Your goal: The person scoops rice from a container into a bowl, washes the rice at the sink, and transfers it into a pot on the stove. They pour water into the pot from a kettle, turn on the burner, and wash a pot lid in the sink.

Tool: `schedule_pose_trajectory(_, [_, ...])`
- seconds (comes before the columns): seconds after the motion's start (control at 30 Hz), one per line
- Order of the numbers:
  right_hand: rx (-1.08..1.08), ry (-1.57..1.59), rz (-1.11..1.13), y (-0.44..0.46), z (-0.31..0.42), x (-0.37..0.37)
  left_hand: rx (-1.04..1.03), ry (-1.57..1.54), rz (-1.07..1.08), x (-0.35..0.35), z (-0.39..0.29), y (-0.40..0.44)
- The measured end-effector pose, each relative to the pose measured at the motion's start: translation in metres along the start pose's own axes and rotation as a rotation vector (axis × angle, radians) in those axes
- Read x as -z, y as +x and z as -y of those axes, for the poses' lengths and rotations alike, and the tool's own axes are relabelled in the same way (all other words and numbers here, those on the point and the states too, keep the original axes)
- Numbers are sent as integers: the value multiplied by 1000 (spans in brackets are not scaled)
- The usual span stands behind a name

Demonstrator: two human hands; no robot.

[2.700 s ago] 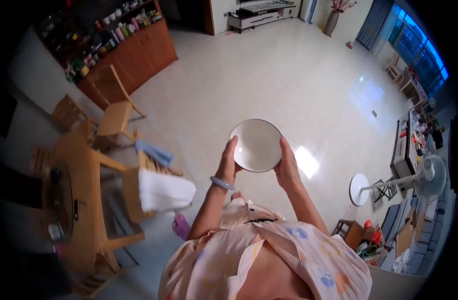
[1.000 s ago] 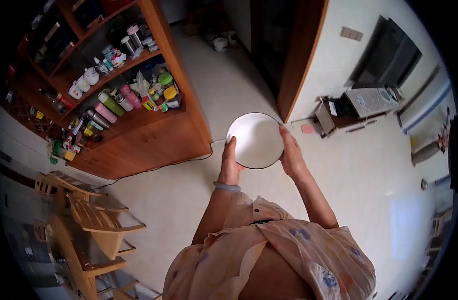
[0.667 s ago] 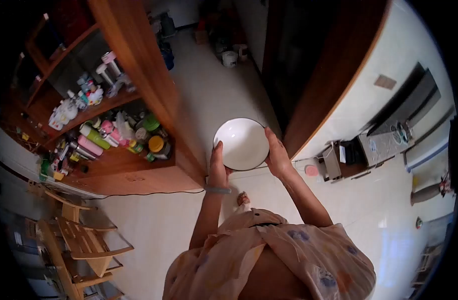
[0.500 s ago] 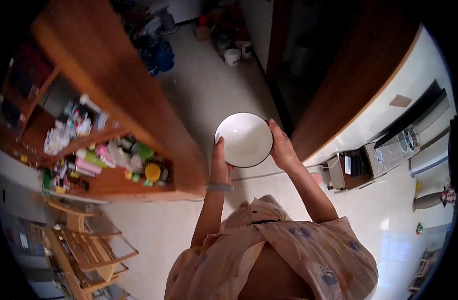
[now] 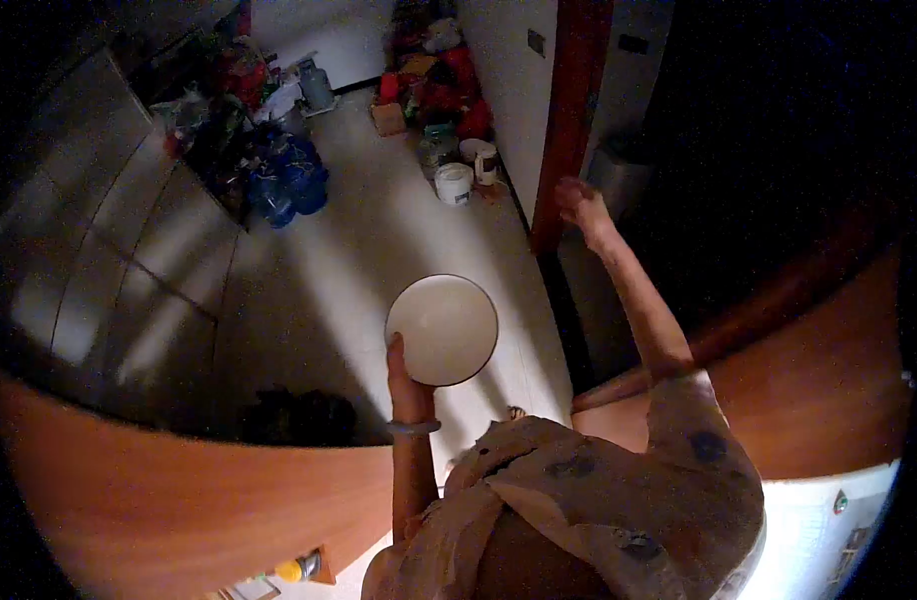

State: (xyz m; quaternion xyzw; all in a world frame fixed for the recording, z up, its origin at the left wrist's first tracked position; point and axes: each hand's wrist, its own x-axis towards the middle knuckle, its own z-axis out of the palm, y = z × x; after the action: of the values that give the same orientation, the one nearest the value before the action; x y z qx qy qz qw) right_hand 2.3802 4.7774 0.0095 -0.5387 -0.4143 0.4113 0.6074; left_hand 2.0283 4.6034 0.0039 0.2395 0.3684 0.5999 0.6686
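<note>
A round white bowl (image 5: pixel 444 330) with a dark rim is in front of my body, its inside facing up. My left hand (image 5: pixel 411 395) grips its near left edge, thumb over the rim; the other fingers are hidden under it. A band circles my left wrist. My right hand (image 5: pixel 585 210) is off the bowl, stretched forward beside the dark red door frame (image 5: pixel 569 120). It looks empty, with its fingers loosely apart and slightly blurred. Whether it touches the frame, I cannot make out.
The room ahead is dim. Blue water jugs (image 5: pixel 291 180) and bags lie on the left, with a grey gas cylinder (image 5: pixel 316 85) behind. White buckets (image 5: pixel 454 184) stand by the right wall. A grey bin (image 5: pixel 624 175) is past the doorway. Wooden panels (image 5: pixel 209 490) flank me.
My right hand has let go of the bowl and moved forward to the right, near the door frame. My left hand still holds the bowl. I have moved forward into the darker room.
</note>
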Motion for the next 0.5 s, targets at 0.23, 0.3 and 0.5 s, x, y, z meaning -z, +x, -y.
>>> schedule_pose_trajectory(0.23, [361,141,127,222,-46,26,-64,-33,-151,24,3,47])
schedule_pose_trajectory(0.3, [424,137,152,284,-40,33,-92,-24,-171,47,4,66])
schedule_pose_trajectory(0.5, [293,133,-28,318,-25,74,-88,4,-68,57,-50,91])
